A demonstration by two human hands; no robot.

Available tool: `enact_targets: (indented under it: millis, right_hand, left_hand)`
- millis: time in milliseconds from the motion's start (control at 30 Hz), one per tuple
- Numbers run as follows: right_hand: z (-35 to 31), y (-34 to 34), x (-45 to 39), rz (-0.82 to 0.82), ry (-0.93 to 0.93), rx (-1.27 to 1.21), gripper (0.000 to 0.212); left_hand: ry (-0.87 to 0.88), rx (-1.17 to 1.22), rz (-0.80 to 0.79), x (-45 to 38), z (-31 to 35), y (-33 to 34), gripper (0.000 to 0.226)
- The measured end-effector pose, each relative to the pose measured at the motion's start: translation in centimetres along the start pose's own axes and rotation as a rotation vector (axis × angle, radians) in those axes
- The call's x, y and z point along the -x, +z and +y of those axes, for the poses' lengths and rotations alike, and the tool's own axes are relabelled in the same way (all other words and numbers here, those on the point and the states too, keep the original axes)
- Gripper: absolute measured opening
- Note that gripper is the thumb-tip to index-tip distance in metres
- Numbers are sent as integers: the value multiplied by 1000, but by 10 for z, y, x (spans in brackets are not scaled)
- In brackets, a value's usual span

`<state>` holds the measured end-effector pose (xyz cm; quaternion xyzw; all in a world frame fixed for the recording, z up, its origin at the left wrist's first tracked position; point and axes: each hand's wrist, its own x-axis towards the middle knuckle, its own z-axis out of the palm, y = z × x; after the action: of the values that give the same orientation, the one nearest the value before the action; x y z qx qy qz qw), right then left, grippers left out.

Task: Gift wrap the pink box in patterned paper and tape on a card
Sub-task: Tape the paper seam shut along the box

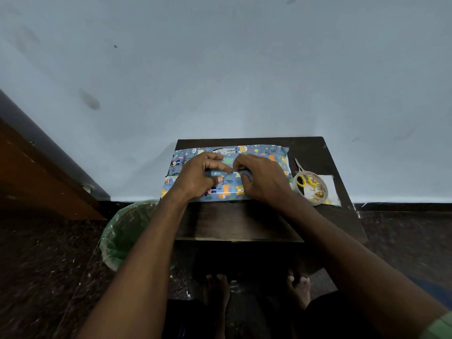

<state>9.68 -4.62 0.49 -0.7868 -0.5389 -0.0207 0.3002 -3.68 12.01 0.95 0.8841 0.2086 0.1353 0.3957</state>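
The box, wrapped in blue animal-print paper (227, 170), lies on the far half of a small dark wooden table (234, 223) set against the wall. Both hands meet over its top seam: the left hand (200, 174) presses the overlapped paper edge down with bent fingers, thumb on the near side, while the right hand (259, 177) pinches at the seam (a small pale strip, perhaps tape, shows there). Yellow-handled scissors (304, 178) rest on a tape roll (310, 189) to the right, over a white card (326, 182). A green-lined bin (127, 231) stands beside the table.
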Motion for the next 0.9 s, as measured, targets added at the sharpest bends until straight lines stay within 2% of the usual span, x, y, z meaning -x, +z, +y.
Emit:
enact_targets:
  millis: [400, 600, 733, 900]
  right_hand:
    - [-2, -5, 1, -20, -61, 45, 38]
    - [-5, -6, 2, -53, -55, 75, 39]
    - [-7, -6, 2, -35, -44, 69, 37]
    - [-9, -5, 3, 2, -48, 62, 37]
  left_hand:
    - [23, -43, -19, 2, 1, -3, 39]
    - [2, -60, -21, 2, -1, -1, 39]
    - [68, -141, 36, 2, 2, 3, 34]
    - [137, -232, 150, -3, 4, 13, 17]
